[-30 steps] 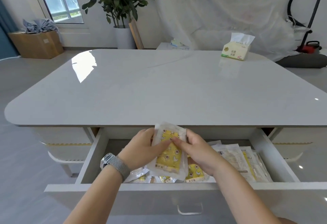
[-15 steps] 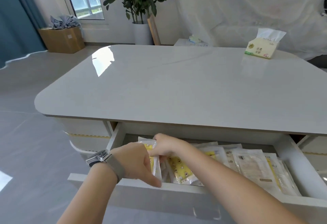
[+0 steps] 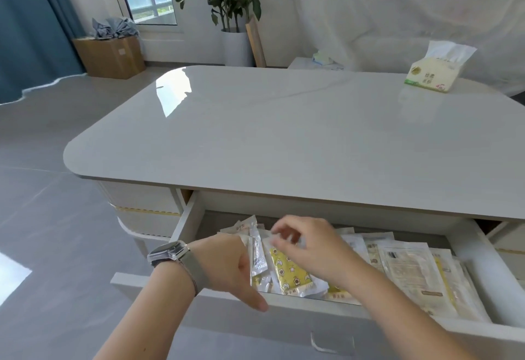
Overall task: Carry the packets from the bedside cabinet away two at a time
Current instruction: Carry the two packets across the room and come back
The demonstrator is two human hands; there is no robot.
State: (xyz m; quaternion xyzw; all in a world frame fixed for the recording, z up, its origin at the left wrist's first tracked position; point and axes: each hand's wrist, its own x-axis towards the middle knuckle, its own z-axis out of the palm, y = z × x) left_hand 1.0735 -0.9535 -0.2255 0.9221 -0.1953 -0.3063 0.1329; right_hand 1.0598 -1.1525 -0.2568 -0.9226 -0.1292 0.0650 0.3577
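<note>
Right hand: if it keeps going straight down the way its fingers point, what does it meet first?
Most likely the yellow star-print packet directly under the right hand in the open drawer; depth is unclear.

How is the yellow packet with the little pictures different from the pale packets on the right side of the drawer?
The yellow packet is bright, with small cartoon figures; the pale packets are cream-white with printed text. The yellow packet lies under the right hand, beside the left hand; no hand touches the pale packets. The yellow packet looks narrower. Both lie flat in the open drawer.

Glossy tabletop [image 3: 312,138]; shiny plastic packets [image 3: 292,273]; metal-mesh watchband [image 3: 196,271]
</note>
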